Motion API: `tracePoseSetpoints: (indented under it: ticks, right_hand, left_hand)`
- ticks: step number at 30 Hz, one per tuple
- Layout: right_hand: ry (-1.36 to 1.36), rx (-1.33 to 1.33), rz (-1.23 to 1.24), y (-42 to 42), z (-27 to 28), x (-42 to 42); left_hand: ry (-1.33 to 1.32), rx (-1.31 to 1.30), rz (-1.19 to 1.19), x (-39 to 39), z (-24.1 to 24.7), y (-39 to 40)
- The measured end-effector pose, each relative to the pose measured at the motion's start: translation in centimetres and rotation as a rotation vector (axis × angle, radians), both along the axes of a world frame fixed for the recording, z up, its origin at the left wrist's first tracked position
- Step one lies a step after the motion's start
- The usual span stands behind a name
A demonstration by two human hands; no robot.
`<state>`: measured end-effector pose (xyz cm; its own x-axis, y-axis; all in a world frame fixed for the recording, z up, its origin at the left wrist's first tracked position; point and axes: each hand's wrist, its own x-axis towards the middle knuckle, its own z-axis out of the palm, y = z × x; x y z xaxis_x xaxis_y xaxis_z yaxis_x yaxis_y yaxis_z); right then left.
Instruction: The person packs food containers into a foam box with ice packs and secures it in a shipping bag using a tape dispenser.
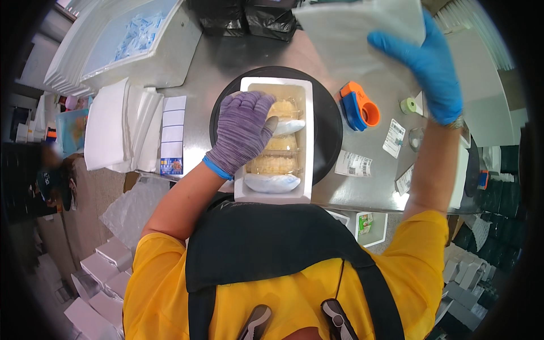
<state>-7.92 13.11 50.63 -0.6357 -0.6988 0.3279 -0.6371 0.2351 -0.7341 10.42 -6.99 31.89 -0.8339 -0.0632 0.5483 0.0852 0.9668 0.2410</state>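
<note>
A white foam box (306, 140) lies on a round black turntable (329, 136). Inside it are several clear plastic containers of pale yellow food (276, 163), with white-and-blue ice packs (272, 183) among them. My left hand (246, 129), in a purple knit glove over a blue one, rests over the box's upper left part; its palm side is hidden, so whether it grips anything does not show. My right hand (429, 68), in a blue glove, holds a white sheet-like piece (361, 29) by its right side, raised above the table's far right part.
Orange and blue tape dispensers (359, 106) and printed labels (353, 164) lie right of the turntable. A foam bin (170, 55) of small packets stands far left, near stacked white sheets (106, 127). Black-wrapped bundles (270, 19) stand behind. A person (55, 178) is at far left.
</note>
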Motion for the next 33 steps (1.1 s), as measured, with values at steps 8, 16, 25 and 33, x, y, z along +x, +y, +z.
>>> tracePoseSetpoints:
  ticks: [8, 16, 25, 33]
  right_hand:
    - [-0.58, -0.404, -0.109, 0.6, -10.1, 0.9]
    - [-0.573, -0.351, 0.042, -1.8, -12.6, 0.9]
    - [0.17, 0.021, 0.231, -3.9, -10.0, 3.0]
    - [0.573, 0.574, 0.331, -8.1, -13.2, 5.2]
  left_hand:
    - [-1.131, 0.437, -0.236, -9.6, -0.7, -2.7]
    - [-1.035, 0.518, -0.408, -8.3, 1.0, -1.3]
    - [-0.845, 0.021, -0.115, -2.9, 3.6, 3.1]
    - [-0.618, 0.06, -0.14, -1.1, 1.7, 3.7]
